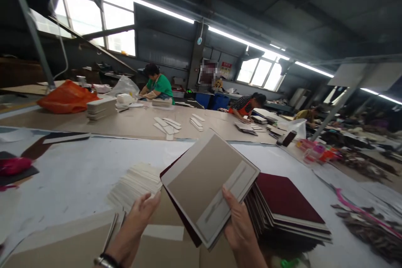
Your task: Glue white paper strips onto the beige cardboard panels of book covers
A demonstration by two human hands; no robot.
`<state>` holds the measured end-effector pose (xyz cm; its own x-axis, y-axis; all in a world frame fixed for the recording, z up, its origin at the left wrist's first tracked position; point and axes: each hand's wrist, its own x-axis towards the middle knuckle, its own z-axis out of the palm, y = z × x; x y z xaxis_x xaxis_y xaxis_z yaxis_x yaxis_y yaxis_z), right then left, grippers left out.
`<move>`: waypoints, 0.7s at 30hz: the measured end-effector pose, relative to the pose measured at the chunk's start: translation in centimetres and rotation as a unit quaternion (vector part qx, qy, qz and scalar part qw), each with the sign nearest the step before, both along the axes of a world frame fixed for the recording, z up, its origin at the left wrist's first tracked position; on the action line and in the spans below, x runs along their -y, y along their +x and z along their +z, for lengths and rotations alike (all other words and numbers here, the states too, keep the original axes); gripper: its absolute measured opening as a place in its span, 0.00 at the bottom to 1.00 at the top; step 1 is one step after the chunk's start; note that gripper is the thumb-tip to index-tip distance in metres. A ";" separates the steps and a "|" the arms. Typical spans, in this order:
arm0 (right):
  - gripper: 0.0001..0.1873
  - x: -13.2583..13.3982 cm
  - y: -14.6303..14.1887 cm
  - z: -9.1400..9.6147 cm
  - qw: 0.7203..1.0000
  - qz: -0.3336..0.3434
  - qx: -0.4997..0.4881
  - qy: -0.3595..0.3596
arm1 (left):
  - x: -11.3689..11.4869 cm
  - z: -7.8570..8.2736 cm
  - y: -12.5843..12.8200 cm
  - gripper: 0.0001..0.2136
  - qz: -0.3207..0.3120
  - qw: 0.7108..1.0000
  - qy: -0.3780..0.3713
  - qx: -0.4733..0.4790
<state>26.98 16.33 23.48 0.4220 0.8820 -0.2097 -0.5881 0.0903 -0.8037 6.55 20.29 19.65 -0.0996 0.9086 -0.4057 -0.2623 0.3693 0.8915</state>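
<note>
Tilted up above the table is a folder-like cover (201,176), with a beige-grey inner face and a dark red outer side. My right hand (240,222) grips its lower right edge, thumb on top over a pale strip with grey smears. Just left of the cover, my left hand (141,213) is raised with fingers apart, holding nothing. Beyond that hand lies a fanned stack of off-white sheets (136,182). Beige boards (72,243) lie below my hands. At the right stands a pile of dark red covers (289,197), partly hidden by the held one.
White sheeting covers the table (84,171). Pale strips (168,124) and an orange bag (69,97) lie on the far table. Two people (160,86) work across from me, one in green, one in an orange apron (246,106). Brown scraps (370,230) lie at right.
</note>
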 end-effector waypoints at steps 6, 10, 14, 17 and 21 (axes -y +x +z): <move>0.20 1.2 1.1 -1.4 0.993 0.020 -0.115 0.008 | 2.8 -0.5 6.3 0.23 -0.146 0.962 0.021 0.229; 0.23 1.5 1.3 -2.3 0.991 -0.024 -0.124 0.040 | 3.0 0.7 9.7 0.26 -0.155 0.957 -0.006 0.243; 0.25 1.9 2.4 -2.8 0.987 -0.056 -0.141 0.054 | 2.0 0.4 11.5 0.28 -0.170 0.964 -0.032 0.201; 0.27 2.5 3.8 -3.1 0.986 -0.060 -0.144 0.051 | 1.7 0.3 12.8 0.25 -0.182 0.968 -0.045 0.170; 0.27 3.3 5.5 -3.8 0.983 -0.076 -0.158 0.051 | 2.1 0.8 14.6 0.23 -0.182 0.971 -0.036 0.148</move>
